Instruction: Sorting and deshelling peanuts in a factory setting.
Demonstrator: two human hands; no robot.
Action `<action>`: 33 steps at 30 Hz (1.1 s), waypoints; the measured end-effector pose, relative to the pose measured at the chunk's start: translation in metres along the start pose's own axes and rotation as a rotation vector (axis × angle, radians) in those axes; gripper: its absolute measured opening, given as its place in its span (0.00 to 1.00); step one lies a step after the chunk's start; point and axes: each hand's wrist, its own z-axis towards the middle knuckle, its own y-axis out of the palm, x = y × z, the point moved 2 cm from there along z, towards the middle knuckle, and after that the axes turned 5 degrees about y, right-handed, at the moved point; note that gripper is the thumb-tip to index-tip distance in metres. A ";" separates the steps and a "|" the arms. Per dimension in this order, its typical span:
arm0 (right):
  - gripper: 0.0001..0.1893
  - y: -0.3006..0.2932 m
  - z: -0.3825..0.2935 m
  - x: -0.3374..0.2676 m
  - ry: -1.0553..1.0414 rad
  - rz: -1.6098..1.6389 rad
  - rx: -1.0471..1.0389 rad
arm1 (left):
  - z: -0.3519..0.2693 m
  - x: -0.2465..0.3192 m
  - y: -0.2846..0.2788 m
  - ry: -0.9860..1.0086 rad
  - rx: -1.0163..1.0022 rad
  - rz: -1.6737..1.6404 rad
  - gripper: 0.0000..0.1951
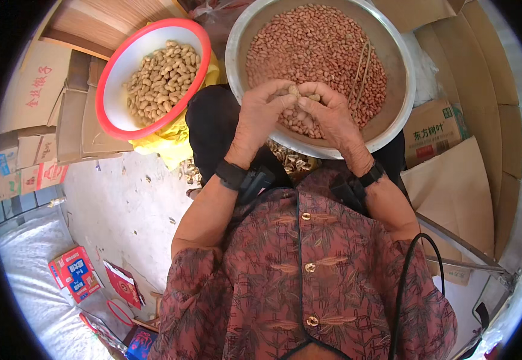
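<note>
Both of my hands meet over the near part of a wide metal basin (400, 90) holding shelled reddish peanuts (315, 49). My left hand (263, 112) pinches an unshelled peanut (294, 90) between thumb and fingers. Against it, my right hand (333, 114) has its thumb and fingertips closed on peanut pods (315, 97). A thin bent strip, perhaps bamboo tongs (361, 78), lies on the kernels to the right of my hands. At the upper left, a white basin with a red rim (103, 96) holds unshelled peanuts (164, 81).
Yellow plastic (166, 146) lies under the red-rimmed basin. Empty peanut shells (294, 159) show below the metal basin. Cardboard boxes (432, 130) and sheets stand on both sides. A metal frame bar (459, 240) is at right. A black cable (405, 283) hangs by the right arm.
</note>
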 end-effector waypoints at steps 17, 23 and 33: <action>0.12 -0.007 -0.002 0.037 -0.161 -0.486 0.184 | -0.004 -0.024 0.007 0.034 -0.005 0.065 0.05; 0.19 -0.008 0.000 0.037 -0.045 -0.518 0.185 | -0.002 -0.027 0.007 0.002 -0.007 0.110 0.06; 0.13 -0.017 0.000 0.034 -0.210 -0.545 0.122 | -0.001 -0.034 0.010 -0.122 0.000 -0.080 0.07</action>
